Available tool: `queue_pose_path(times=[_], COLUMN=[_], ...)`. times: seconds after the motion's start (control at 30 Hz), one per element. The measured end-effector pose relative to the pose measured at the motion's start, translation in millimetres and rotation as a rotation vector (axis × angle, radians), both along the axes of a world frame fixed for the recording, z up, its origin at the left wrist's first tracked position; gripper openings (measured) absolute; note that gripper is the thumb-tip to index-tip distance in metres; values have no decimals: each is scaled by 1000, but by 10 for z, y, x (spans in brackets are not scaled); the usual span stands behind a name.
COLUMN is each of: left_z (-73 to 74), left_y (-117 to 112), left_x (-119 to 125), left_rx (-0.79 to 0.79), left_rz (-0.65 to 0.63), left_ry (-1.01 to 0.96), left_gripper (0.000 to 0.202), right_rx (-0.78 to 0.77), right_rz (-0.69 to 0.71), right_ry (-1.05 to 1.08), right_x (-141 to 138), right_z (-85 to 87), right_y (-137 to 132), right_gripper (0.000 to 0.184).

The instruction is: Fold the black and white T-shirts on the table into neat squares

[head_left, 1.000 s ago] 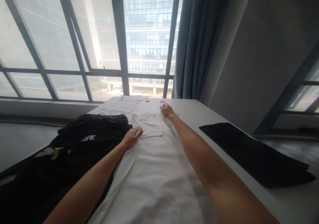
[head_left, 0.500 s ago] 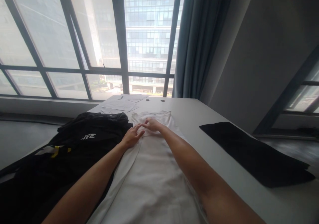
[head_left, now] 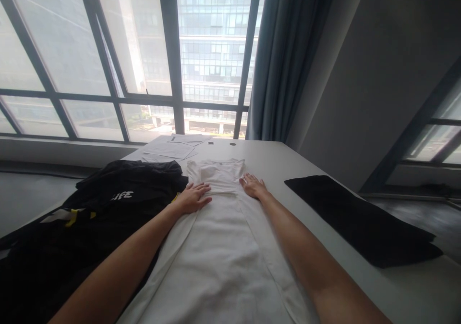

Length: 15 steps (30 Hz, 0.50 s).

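Note:
A white garment, seemingly a shirt [head_left: 219, 247], lies lengthwise on the white table [head_left: 266, 156], its collar end toward the window. Long folds run down both its sides. My left hand [head_left: 194, 198] rests flat on its left edge, fingers spread and pointing to the right. On the opposite edge, my right hand [head_left: 253, 185] lies with its fingers stretched out over the cloth. Neither hand grips anything. The near end of the shirt runs out of view at the bottom.
Black clothes [head_left: 133, 218] with white lettering and yellow bits are heaped at the left. A folded black cloth [head_left: 360, 223] lies to the right. Paper sheets [head_left: 169, 147] are at the table's far end, before the window [head_left: 212, 50] and a grey-blue curtain [head_left: 284, 64].
My right hand has moved from the middle of the shirt, beside my left hand, to the shirt's right edge, and its fingers have straightened. My left hand stays at the left edge.

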<state>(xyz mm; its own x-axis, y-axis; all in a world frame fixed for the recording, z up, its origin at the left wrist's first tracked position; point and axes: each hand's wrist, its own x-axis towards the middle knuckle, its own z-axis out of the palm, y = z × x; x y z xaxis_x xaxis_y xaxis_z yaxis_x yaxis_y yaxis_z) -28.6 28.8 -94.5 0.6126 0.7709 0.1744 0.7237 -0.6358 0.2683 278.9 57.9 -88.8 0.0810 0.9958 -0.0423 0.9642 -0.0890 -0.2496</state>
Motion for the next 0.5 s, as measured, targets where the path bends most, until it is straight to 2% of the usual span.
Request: queue_pose_path(times=[0.23, 0.4, 0.5], left_z=[68, 84, 80], left_y=[-75, -109, -108], left_x=[15, 39, 41], left_rx=[-49, -53, -38], left_rz=[7, 8, 7], left_ry=[76, 84, 59], left_gripper=[66, 66, 65], right_rx=[-83, -105, -9], right_rz=[-159, -148, -80], right_ry=[-68, -163, -191], right_x=[-80, -111, -150], right_z=[30, 148, 219], right_y=[-54, 63, 257], right_gripper=[71, 67, 60])
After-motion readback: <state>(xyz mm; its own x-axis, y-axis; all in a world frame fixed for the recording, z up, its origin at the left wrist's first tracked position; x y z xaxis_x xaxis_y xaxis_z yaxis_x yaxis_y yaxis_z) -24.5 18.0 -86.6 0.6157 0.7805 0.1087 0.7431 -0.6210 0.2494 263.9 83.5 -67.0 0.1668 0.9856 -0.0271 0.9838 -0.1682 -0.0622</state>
